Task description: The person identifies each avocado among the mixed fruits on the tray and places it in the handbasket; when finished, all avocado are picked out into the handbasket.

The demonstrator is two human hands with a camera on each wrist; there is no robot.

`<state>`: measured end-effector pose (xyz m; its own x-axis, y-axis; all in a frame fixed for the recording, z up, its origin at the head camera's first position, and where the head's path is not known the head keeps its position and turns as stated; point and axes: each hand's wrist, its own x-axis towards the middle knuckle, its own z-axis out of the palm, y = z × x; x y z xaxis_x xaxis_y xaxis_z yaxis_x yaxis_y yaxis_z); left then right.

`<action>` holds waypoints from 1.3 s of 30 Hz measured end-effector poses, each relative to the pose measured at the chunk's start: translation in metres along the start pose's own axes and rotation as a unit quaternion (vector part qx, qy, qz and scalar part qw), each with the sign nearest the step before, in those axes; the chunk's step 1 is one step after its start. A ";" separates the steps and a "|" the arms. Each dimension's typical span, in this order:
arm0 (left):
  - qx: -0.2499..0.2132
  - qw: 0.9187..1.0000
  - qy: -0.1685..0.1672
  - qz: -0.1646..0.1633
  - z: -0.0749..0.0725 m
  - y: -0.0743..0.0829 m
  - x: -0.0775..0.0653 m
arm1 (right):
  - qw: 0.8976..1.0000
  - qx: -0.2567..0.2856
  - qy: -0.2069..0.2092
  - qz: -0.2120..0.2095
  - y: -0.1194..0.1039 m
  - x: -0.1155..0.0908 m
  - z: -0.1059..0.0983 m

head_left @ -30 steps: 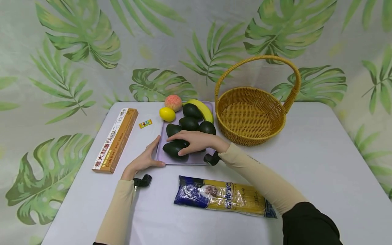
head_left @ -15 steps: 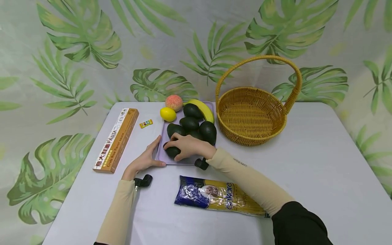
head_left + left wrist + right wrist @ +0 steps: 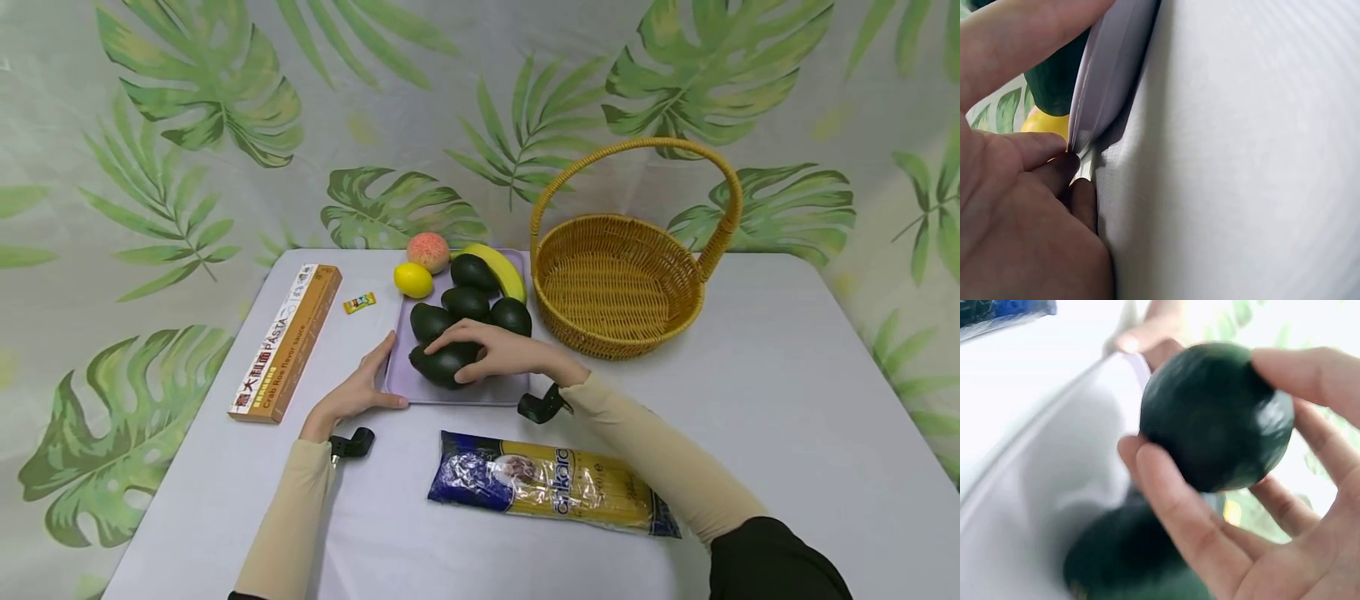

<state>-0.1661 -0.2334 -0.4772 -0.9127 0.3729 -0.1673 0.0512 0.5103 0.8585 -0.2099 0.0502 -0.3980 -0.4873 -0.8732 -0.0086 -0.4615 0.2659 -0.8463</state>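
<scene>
- Your right hand (image 3: 501, 347) pinches a dark green avocado (image 3: 1210, 419), thumb on one side and fingers curved round the other.
- That avocado is over the near part of the lilac tray (image 3: 408, 392); you cannot tell whether its underside touches the tray.
- Your left hand (image 3: 356, 393) is spread at the near left corner of the tray, fingertips touching the left rim and thumb stretched along the near edge.
- Ahead of your right hand, more dark avocados (image 3: 465, 302) lie grouped on the tray, with a yellow banana (image 3: 504, 275) curving along the far right side.
- By the tray's far left corner you have a yellow lemon (image 3: 412, 281), with a pinkish peach (image 3: 428, 252) just behind it.
- Just right of the tray stands a wicker basket (image 3: 588, 340), its tall handle upright.
- To your left on the white desk (image 3: 795, 400) lie a slanted pasta box (image 3: 287, 346) and a small candy packet (image 3: 359, 302).
- Nearer you, a blue and yellow pasta bag (image 3: 555, 485) lies crosswise, partly behind your right sleeve (image 3: 660, 454).
</scene>
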 end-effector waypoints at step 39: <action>-0.005 1.000 -0.002 -0.007 0.001 0.038 -0.012 | 0.928 0.211 0.248 0.182 0.059 -0.143 -0.159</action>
<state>-0.1522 -0.2176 -0.4431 -0.9116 0.3690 -0.1811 0.0347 0.5082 0.8605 -0.2853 0.2562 -0.3622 -0.8831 -0.4343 -0.1775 0.0810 0.2315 -0.9695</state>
